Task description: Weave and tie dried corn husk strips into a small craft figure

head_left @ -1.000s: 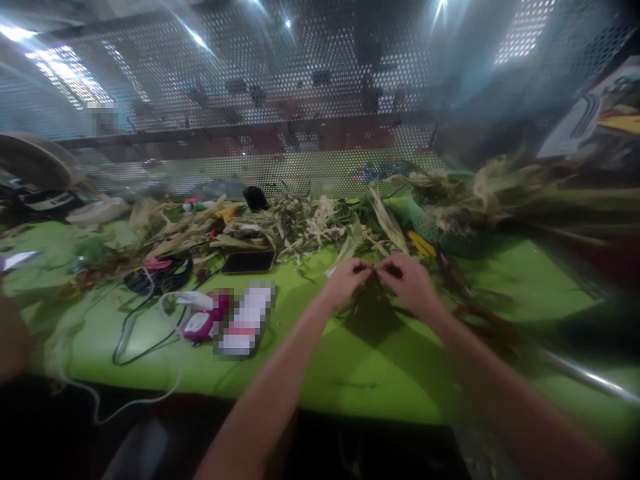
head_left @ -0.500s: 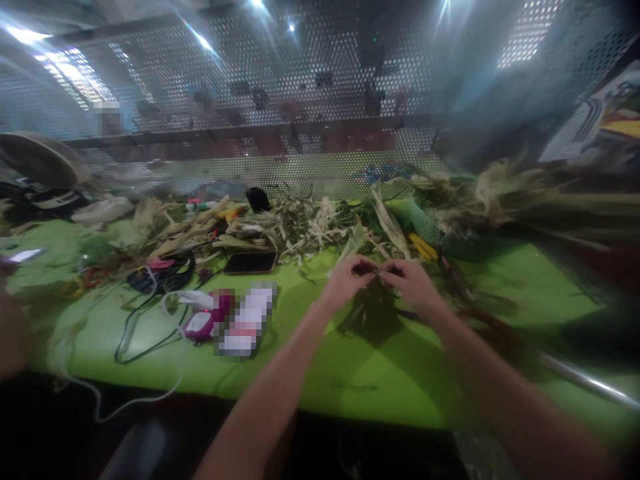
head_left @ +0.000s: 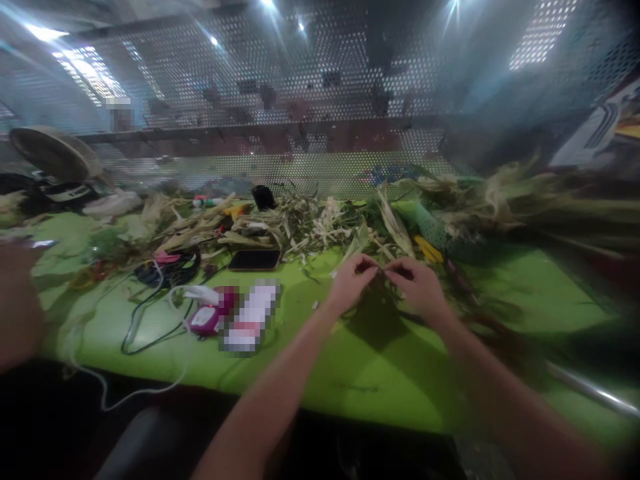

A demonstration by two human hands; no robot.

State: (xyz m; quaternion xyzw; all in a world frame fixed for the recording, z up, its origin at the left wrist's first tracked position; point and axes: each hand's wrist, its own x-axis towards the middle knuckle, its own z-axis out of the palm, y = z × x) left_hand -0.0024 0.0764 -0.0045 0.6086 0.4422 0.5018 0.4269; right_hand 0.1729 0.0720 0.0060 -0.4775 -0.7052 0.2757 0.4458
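Observation:
Over the green tabletop (head_left: 320,360), my left hand (head_left: 350,280) and my right hand (head_left: 417,283) meet fingertip to fingertip. Both are closed in a pinch. What they hold is small and dark, and too blurred for me to name; their shadow falls on the table just below. Right behind the fingers lie pale dried corn husks (head_left: 395,220). To the right of my right hand are a yellow-handled tool (head_left: 427,249) and a dark, slim object that I cannot make out.
A green perforated basket (head_left: 434,227) overflows with husks at the right. Plant scraps (head_left: 320,223) spread along the back. On the left lie a dark phone (head_left: 254,260), a lit phone (head_left: 251,317), a purple power strip (head_left: 205,320) and cables. Another person's arm (head_left: 17,300) enters at the left edge.
The view has shifted slightly, so things appear a little further right. My hands stay pinched together. Dark leafy bits beneath them show less now. The other person's arm reaches further into view.

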